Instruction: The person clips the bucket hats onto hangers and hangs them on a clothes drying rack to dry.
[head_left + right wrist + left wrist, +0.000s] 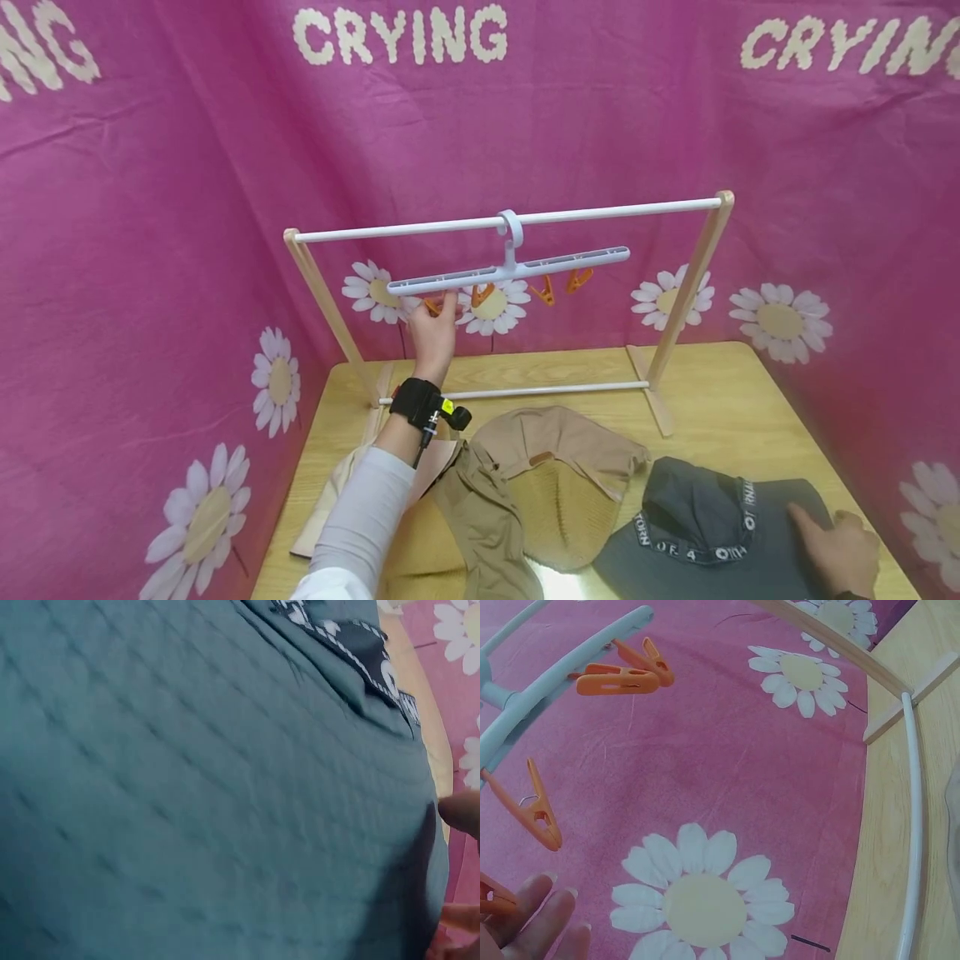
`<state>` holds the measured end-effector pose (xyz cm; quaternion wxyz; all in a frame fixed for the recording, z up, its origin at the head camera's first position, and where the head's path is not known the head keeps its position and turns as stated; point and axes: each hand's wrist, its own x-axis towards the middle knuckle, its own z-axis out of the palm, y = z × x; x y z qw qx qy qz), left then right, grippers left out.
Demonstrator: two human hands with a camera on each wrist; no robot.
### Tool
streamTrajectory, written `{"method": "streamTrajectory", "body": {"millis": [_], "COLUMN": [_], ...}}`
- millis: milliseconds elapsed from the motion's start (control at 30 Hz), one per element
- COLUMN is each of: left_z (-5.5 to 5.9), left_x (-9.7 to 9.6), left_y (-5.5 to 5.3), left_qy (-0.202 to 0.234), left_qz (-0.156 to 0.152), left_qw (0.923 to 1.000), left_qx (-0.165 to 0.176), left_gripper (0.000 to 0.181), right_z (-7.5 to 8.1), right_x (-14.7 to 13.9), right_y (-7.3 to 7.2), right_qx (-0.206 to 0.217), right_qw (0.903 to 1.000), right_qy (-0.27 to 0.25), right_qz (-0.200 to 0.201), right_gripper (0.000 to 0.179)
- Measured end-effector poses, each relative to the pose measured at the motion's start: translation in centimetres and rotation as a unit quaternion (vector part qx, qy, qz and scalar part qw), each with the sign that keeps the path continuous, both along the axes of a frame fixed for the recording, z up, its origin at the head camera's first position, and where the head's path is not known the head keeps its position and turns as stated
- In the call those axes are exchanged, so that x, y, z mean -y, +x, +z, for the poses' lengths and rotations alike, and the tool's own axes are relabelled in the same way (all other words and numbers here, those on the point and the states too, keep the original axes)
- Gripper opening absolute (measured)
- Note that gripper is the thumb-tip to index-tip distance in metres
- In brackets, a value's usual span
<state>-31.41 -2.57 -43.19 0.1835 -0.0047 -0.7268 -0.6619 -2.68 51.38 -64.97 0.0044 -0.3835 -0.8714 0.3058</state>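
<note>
My left hand (435,333) reaches up to the left end of a pale blue hanger (450,278). Its thumb and fingers are at the leftmost orange clip (493,896), pinching it. More orange clips (544,290) hang along the hanger's underside. At the lower right, my right hand (843,546) grips the brim edge of a dark grey bucket hat (697,508), thumb on top. A band with white lettering circles the hat's crown. Stitched rows of the brim (210,780) fill most of the right wrist view, with fingertips at its edge.
A rack with a white rod (622,214) and wooden posts (690,292) stands at the table's back, the hanger hooked mid-rod. Brown and tan hats (558,442) lie on the wooden table (720,392) in front. A pink curtain (600,125) with daisies encloses it.
</note>
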Motion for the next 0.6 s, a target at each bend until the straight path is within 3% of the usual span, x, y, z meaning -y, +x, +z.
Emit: {"method": "streamTrajectory", "body": {"millis": [200,400,600], "left_z": [0.3,0.3,0.4], "left_x": [0.0,-0.2,-0.3], "left_y": [0.0,0.0,0.1], "left_qy": [-0.041,-0.012,-0.021], "left_qz": [0.029,0.033,0.033], "left_qw": [0.9987,0.9993,0.9989], "left_qx": [-0.001,-0.014,-0.027], "left_gripper": [0.048,0.041,0.039], "right_z": [0.1,0.2,0.0], "right_x": [-1.0,-1.4,-1.9], "right_y": [0.2,0.4,0.2], "right_qx": [0.014,0.03,0.007], "right_qw": [0.9995,0.9976,0.9912], "right_qy": [-0.025,-0.062,-0.132], "right_qz": [0.014,0.012,0.006], "right_gripper": [0.073,0.088,0.08]}}
